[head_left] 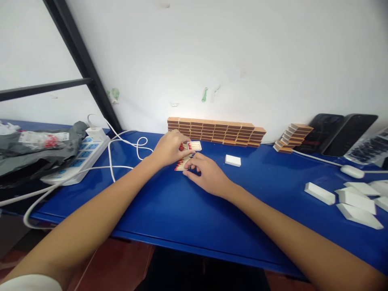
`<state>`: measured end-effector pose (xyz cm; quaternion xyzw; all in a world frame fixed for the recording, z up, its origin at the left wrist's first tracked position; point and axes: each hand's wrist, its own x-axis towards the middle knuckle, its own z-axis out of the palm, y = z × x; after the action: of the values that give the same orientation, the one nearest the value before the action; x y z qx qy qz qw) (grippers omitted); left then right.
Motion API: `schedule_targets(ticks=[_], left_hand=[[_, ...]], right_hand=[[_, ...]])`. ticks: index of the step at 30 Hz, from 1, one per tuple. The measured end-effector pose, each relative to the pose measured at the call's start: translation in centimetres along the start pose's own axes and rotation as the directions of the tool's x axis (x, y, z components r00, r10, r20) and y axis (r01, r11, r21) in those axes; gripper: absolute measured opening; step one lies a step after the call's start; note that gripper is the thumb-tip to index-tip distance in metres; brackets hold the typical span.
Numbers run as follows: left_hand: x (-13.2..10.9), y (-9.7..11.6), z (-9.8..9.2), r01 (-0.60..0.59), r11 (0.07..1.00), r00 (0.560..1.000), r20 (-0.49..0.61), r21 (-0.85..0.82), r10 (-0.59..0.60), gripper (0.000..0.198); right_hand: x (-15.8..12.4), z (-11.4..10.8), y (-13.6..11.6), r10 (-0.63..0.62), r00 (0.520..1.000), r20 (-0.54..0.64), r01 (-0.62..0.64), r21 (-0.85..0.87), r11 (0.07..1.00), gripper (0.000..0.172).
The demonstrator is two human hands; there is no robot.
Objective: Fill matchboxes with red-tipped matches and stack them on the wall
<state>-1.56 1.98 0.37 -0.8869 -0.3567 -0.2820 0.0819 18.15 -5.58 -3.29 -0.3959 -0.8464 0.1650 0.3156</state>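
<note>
- Left hand (169, 147) is laid with bent, closed-together fingers over the red-headed matches (183, 161). Whether the matches are gripped or only pressed down cannot be told, because the fingertips are hidden.
- The right hand (207, 174) is placed just beside it. Its thumb and forefinger are closed in a pinch on the near end of the same matches.
- The matches are held as a small flat bundle on the blue table (169, 210), a little in front of the left end of the wall of stacked matchboxes (216, 132).
- An open matchbox tray (194, 145) with red heads showing is seen between the bundle and the wall of matchboxes, touching the fingers of the left hand.
- One white box sleeve (233, 160) is lying flat in front of the middle of the wall, near the right hand but apart from it.
- A smaller leaning stack of matchboxes (293, 137) is set to the right of the wall.
- Further to the right of the wall, two dark phones (329, 131) are leaned on the white plaster, and a white mouse (351, 171) is lying before them.
- Several more white sleeves (351, 202) are scattered far right of the wall, nearer to the table edge.
- Left of the wall, a white power strip (80, 155) with looped white cables (133, 145) is found, and beyond it a grey plastic bag (36, 147).
</note>
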Motion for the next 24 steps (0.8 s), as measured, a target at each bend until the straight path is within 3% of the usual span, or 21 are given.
schedule_targets(ticks=[11, 17, 24], left_hand=[[-0.1, 0.3, 0.5, -0.020, 1.000, 1.000, 0.018, -0.017, 0.021, 0.029], [-0.2, 0.3, 0.7, -0.028, 0.999, 0.999, 0.036, -0.037, 0.029, 0.037], [-0.3, 0.7, 1.0, -0.058, 0.997, 0.996, 0.065, -0.047, 0.061, 0.036]], right_hand=[[-0.6, -0.3, 0.6, -0.021, 0.994, 0.105, 0.026, -0.054, 0.998, 0.009], [-2.0, -1.8, 1.2, 0.021, 0.995, 0.097, -0.011, -0.100, 0.995, 0.002], [-2.0, -1.9, 1.2, -0.006, 0.992, 0.124, 0.019, -0.108, 0.994, 0.008]])
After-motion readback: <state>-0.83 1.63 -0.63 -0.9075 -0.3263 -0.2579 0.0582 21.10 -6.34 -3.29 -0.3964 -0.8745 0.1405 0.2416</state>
